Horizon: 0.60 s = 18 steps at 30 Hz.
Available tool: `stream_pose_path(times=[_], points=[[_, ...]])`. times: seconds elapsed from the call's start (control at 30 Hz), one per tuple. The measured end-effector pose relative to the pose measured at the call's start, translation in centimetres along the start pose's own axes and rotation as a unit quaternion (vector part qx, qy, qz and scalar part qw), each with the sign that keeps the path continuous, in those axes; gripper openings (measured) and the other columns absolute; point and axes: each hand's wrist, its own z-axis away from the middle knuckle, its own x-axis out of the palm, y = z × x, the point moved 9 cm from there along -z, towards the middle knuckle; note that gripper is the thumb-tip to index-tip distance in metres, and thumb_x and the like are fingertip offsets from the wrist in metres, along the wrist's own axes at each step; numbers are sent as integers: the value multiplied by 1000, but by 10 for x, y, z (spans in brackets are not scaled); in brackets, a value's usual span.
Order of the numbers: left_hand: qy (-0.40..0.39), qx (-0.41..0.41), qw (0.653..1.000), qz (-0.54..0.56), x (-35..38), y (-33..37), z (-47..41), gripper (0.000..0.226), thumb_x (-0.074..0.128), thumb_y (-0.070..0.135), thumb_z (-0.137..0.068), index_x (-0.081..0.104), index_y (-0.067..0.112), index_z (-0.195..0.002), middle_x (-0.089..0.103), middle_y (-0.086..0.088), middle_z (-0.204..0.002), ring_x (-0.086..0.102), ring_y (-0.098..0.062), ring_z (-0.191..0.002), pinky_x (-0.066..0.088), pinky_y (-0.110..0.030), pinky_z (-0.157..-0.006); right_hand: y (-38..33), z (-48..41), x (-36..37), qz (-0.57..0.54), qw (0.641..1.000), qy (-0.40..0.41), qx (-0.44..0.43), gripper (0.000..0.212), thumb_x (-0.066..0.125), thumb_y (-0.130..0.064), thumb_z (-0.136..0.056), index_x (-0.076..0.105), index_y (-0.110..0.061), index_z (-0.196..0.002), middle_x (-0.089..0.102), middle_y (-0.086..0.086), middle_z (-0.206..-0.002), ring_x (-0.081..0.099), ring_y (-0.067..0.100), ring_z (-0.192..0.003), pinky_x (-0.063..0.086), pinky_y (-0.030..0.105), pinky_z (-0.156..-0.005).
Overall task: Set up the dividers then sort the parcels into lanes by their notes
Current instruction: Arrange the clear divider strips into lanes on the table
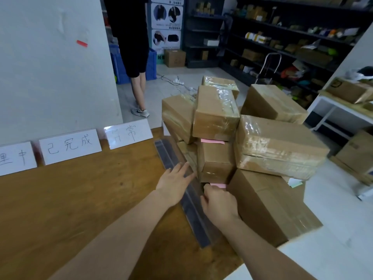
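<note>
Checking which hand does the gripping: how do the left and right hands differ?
The left hand lies flat, fingers straight, on the dark divider strip; the right hand is curled, its hold unclear. The left hand reaches farther up the strip; the right hand sits by a pink note. Both are at the strip.

Stacked parcels on table right end, dividers lying just left, signs along back edge

Three label cards are standing on the table, at least seven parcels are lying piled, two pink notes showing.
</note>
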Motion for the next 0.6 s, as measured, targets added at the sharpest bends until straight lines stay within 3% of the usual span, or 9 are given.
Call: stream_pose_path(times=[0.17, 0.37, 0.5, 0.6], points=[[34, 35, 998, -28, -9, 0, 1, 69, 56, 4, -92, 29, 25, -152, 19, -7, -162, 16, -25, -149, 22, -44, -120, 4, 8, -5, -13, 999, 33, -8, 15, 51, -35, -97, 58, -23, -93, 63, -5, -94, 64, 16, -83, 52, 28, -68], [70, 38, 996, -33, -5, -7, 16, 57, 56, 9, -94, 37, 20, -147, 32, -10, -155, 27, -26, -145, 27, -38, -117, -8, 15, -6, -13, 998, 51, -38, 15, 59, -30, -93, 61, -19, -83, 63, -1, -82, 63, 18, -70, 47, 27, -55], [83, 56, 994, -50, -11, -12, 20, 44, 53, 9, -94, 46, 16, -137, 47, -9, -142, 40, -26, -136, 29, -38, -114, -21, 19, -4, 8, 995, 55, -78, 23, 64, -29, -88, 55, -24, -67, 58, -6, -66, 54, 9, -53, 30, 17, -45], [62, 51, 995, -53, -5, -20, 24, 41, 53, 12, -95, 47, 19, -135, 53, -4, -134, 49, -23, -126, 34, -37, -106, -16, 19, -3, -12, 997, 33, -66, 23, 54, -29, -94, 55, -22, -72, 58, -4, -74, 57, 13, -63, 45, 26, -54]])
